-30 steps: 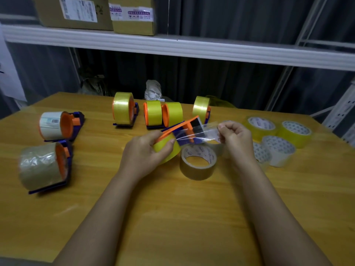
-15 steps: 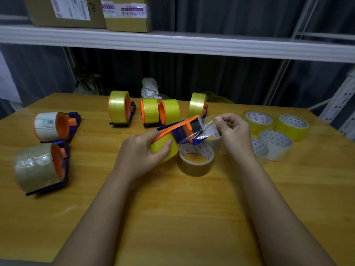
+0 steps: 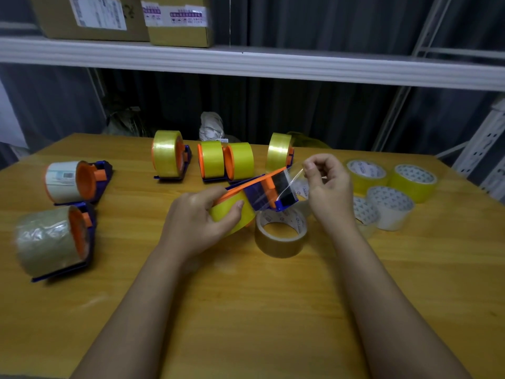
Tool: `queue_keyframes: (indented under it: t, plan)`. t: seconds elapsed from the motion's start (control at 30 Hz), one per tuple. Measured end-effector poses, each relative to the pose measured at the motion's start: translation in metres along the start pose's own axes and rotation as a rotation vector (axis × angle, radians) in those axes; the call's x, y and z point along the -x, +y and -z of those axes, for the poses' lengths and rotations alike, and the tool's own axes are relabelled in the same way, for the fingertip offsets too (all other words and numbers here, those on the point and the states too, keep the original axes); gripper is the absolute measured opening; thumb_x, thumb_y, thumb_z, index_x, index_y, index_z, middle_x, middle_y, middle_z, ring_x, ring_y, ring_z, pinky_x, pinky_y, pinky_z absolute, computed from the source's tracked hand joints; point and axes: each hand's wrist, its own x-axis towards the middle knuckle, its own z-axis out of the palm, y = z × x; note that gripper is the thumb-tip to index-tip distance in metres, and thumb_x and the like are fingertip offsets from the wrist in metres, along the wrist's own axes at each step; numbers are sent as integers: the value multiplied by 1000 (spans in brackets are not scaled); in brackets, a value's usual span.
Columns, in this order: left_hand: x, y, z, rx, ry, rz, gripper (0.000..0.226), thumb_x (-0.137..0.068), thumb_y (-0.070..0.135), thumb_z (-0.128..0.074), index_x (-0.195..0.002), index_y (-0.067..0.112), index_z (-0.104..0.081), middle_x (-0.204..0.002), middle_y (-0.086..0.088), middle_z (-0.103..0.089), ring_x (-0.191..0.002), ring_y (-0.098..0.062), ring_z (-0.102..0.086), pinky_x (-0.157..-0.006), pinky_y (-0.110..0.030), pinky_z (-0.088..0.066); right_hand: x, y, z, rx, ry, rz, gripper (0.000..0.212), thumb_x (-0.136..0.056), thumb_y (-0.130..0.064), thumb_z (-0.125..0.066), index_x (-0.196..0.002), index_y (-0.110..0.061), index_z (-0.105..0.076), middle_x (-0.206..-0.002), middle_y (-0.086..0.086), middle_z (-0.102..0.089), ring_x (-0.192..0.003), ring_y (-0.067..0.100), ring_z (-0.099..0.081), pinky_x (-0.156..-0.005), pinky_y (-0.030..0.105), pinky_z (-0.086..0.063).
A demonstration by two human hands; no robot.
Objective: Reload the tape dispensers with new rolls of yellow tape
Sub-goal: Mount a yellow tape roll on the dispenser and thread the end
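The left hand (image 3: 199,217) grasps the yellow roll (image 3: 232,214) that sits in the blue and orange dispenser (image 3: 262,191) and holds it just above the surface (image 3: 246,310). The right hand (image 3: 328,187) pinches the free end of the tape (image 3: 289,184) between thumb and fingertips, at the cutter end of the dispenser. The step in hand seems to be the threading: the strip runs from the roll over the front part toward the blade. The next move probably calls for laying the strip flat against the teeth and keeping it straight, so it does not stick to itself. The dispenser's long axis goes from lower left to upper right, with the cutter pointing right and away. Just beside it lies a brown roll (image 3: 281,236). Further right stand spare rolls (image 3: 410,184), and four loaded dispensers (image 3: 218,162) wait in a row behind.
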Motion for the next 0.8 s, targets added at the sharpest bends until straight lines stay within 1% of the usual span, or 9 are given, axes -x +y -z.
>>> queue_keyframes:
  t: [0.1,0.13,0.23,0.3,0.43,0.57,0.67,0.73,0.8]
  plan:
    - [0,0,1,44,-19,5,22,-84,48,-53,-73,28,-53,-54,21,-46,-55,0,-53,-46,-9,-30,1,0,-4,-26,-2,22,8,-98,-14,-52,-94,-19,-57,-83,-13,-56,-74,-8,-52,-68,9,-43]
    - [0,-1,1,61,-19,13,22,-83,48,-53,-73,29,-53,-55,20,-48,-55,0,-54,-46,-10,-31,1,0,-5,-32,-4,28,8,-98,-14,-51,-95,-18,-57,-83,-12,-56,-74,-8,-52,-68,9,-43]
    - [-1,-2,-1,120,0,59,28,-82,49,-54,-70,24,-57,-56,10,-53,-53,-10,-55,-44,-29,-41,3,1,-7,-43,0,51,7,-99,-14,-50,-96,-16,-56,-83,-12,-55,-75,-8,-52,-68,9,-43]
    - [-1,-2,-3,156,10,91,32,-82,49,-54,-68,20,-59,-57,1,-55,-53,-18,-55,-44,-36,-42,2,2,-7,-36,4,66,7,-99,-14,-50,-96,-16,-55,-83,-12,-55,-76,-9,-52,-68,9,-42]
    - [-2,-1,-2,214,7,127,24,-80,52,-54,-67,31,-58,-58,8,-57,-55,-11,-56,-45,-31,-41,1,3,-9,-26,7,82,6,-99,-12,-50,-96,-15,-55,-84,-12,-55,-77,-8,-52,-69,9,-42]
    - [-1,-1,-3,202,9,139,25,-80,52,-53,-70,30,-58,-62,-1,-60,-58,-19,-59,-47,-42,-46,3,3,-7,-27,15,78,7,-99,-12,-50,-96,-15,-55,-84,-13,-55,-77,-8,-52,-69,9,-42]
    - [-1,-4,-4,181,23,183,37,-80,54,-52,-70,20,-60,-63,-7,-60,-61,-25,-60,-50,-47,-47,3,5,-4,-12,3,26,7,-99,-14,-51,-96,-17,-56,-81,-14,-55,-74,-9,-52,-67,9,-42]
    - [-1,-4,-3,176,18,204,34,-80,56,-51,-70,24,-60,-63,-2,-60,-61,-21,-60,-50,-47,-47,3,7,-3,5,-16,-41,10,-99,-15,-51,-93,-21,-57,-80,-13,-56,-73,-5,-54,-67,13,-44]
    - [-1,-2,-3,188,-2,209,23,-80,56,-51,-71,35,-58,-66,7,-61,-63,-13,-60,-52,-44,-48,1,6,-3,9,-34,-105,15,-99,-17,-49,-89,-26,-56,-85,-9,-61,-81,5,-59,-74,24,-51]
